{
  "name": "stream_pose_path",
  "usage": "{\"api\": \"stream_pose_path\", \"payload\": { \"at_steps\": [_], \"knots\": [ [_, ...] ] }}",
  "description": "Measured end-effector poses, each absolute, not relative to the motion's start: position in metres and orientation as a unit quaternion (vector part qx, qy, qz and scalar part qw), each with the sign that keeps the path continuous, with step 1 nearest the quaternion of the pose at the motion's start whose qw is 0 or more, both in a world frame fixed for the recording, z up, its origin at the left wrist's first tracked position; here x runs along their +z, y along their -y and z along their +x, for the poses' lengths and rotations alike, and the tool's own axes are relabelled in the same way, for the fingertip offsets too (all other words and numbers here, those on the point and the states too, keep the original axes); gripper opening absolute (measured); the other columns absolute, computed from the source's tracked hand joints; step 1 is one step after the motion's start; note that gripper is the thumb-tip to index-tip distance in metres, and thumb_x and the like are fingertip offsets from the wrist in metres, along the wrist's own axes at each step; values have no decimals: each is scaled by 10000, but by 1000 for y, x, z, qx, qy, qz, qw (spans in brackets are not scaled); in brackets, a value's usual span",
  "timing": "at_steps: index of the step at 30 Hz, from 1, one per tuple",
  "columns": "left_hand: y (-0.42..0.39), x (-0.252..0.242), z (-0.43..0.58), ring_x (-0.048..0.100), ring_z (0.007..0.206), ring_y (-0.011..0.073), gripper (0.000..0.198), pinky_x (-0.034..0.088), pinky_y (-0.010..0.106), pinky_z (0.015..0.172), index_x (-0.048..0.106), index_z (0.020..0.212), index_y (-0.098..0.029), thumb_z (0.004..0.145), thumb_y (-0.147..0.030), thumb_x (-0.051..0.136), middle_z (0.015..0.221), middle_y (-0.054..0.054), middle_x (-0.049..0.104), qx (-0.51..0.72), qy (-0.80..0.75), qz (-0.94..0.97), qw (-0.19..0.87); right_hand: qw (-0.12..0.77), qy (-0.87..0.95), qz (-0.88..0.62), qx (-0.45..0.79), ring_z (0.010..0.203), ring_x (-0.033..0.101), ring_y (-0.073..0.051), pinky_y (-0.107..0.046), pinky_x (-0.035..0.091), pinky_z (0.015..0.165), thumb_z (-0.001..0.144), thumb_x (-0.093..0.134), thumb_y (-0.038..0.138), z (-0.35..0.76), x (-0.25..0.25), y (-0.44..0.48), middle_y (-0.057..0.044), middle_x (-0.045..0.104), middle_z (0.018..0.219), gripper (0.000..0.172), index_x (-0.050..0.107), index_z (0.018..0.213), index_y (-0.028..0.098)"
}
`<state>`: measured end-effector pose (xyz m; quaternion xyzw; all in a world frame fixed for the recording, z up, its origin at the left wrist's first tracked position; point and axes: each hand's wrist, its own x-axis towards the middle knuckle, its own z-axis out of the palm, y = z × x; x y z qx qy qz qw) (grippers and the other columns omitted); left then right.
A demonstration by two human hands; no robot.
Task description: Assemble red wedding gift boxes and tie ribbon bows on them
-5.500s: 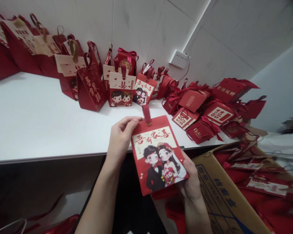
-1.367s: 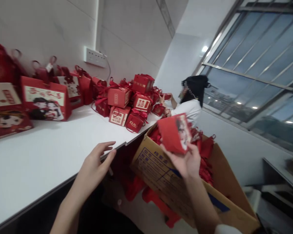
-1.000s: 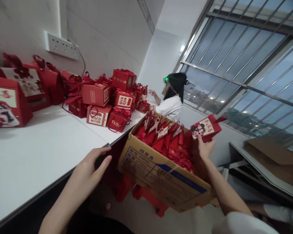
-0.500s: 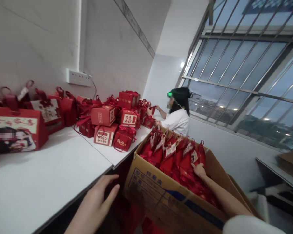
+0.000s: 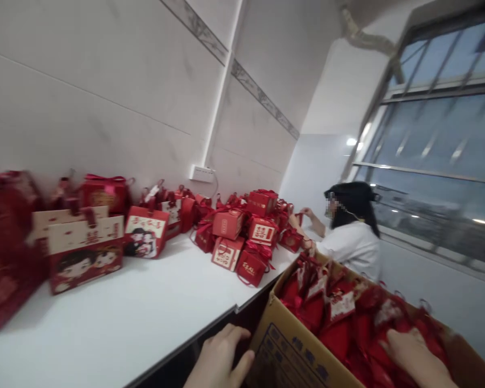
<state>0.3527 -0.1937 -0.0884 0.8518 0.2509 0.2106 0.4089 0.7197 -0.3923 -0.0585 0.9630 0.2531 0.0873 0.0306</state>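
Note:
My left hand (image 5: 222,358) holds nothing, thumb and fingers apart, between the white table's front edge and a corner of a brown cardboard box (image 5: 297,342). Inside that box, red gift boxes (image 5: 339,304) with ribbons, loop handles and small printed tags stand packed together. My right hand (image 5: 414,350) reaches in among them from the lower right. Its fingertips are blurred and partly hidden, so I cannot tell whether they grip one.
On the white table (image 5: 145,307) stand red gift boxes with cartoon couples (image 5: 84,258) and a pile of small red boxes (image 5: 228,223). A co-worker (image 5: 351,231) in white reaches towards the pile's far end. A barred window (image 5: 436,140) is at right.
My view has turned left, shifting the scene rightwards and bringing more gift boxes into sight at left. My right hand stays inside the cardboard box; my left hand remains beside it.

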Motion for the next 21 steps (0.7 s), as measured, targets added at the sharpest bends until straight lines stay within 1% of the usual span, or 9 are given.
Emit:
{"api": "stream_pose_path", "payload": {
  "at_steps": [2, 4, 6, 8, 10, 12, 16, 17, 21],
  "knots": [
    [200, -81, 347, 575, 1056, 255, 335, 423, 388, 941, 625, 1100, -204, 818, -300, 472, 1138, 85, 629, 214, -263, 844, 416, 70, -317, 944, 55, 853, 683, -351, -430, 479, 738, 818, 499, 344, 677, -42, 354, -162, 709, 826, 240, 617, 657, 211],
    [206, -75, 341, 566, 1056, 264, 333, 415, 403, 944, 626, 1105, -219, 816, -309, 487, 1138, 77, 626, 219, -268, 836, 425, 77, -401, 910, 75, 863, 673, -371, -454, 469, 747, 827, 474, 410, 626, -26, 314, -166, 707, 822, 290, 609, 660, 215],
    [211, -70, 336, 559, 1055, 270, 331, 408, 411, 945, 630, 1103, -225, 811, -313, 501, 1130, 75, 628, 227, -272, 831, 429, 52, -492, 866, 75, 832, 674, -369, -456, 471, 717, 847, 421, 449, 576, -14, 275, -155, 704, 791, 354, 591, 639, 217],
    [214, -67, 329, 553, 1059, 273, 337, 402, 414, 950, 630, 1109, -225, 805, -315, 515, 1133, 76, 626, 236, -279, 826, 430, 16, -584, 808, 80, 792, 675, -359, -442, 472, 688, 845, 418, 398, 534, -8, 238, -158, 696, 764, 320, 589, 658, 203],
    [214, -65, 323, 545, 1076, 274, 345, 393, 411, 962, 627, 1118, -222, 802, -309, 521, 1149, 78, 622, 247, -291, 815, 435, -65, -664, 743, 55, 741, 667, -359, -452, 466, 678, 806, 466, 327, 502, -7, 202, -167, 680, 713, 247, 572, 636, 183],
    [212, -65, 316, 539, 1091, 272, 344, 389, 406, 969, 625, 1120, -216, 803, -300, 519, 1159, 80, 620, 260, -305, 802, 443, -186, -722, 667, -18, 725, 656, -360, -481, 460, 703, 732, 548, 257, 476, -11, 163, -150, 661, 673, 153, 553, 601, 179],
    [201, -67, 307, 569, 1046, 258, 320, 406, 398, 946, 624, 1097, -202, 815, -285, 497, 1126, 85, 628, 280, -318, 789, 444, -279, -748, 597, -81, 886, 644, -288, -447, 453, 866, 701, 607, 222, 432, -24, 80, -77, 669, 819, 43, 574, 680, 205],
    [198, -67, 306, 576, 1032, 253, 313, 415, 391, 934, 625, 1088, -198, 817, -279, 492, 1112, 85, 633, 285, -318, 789, 442, -302, -742, 591, -90, 939, 633, -274, -442, 443, 903, 700, 609, 213, 422, -27, 61, -66, 667, 863, 41, 579, 728, 207],
    [187, -69, 303, 594, 1004, 231, 282, 440, 344, 893, 635, 1044, -184, 811, -244, 489, 1071, 83, 656, 297, -315, 783, 448, -390, -707, 574, -139, 1051, 592, -250, -467, 418, 954, 721, 597, 241, 395, -41, 4, -70, 658, 997, 252, 559, 958, 164]
  ]
}}
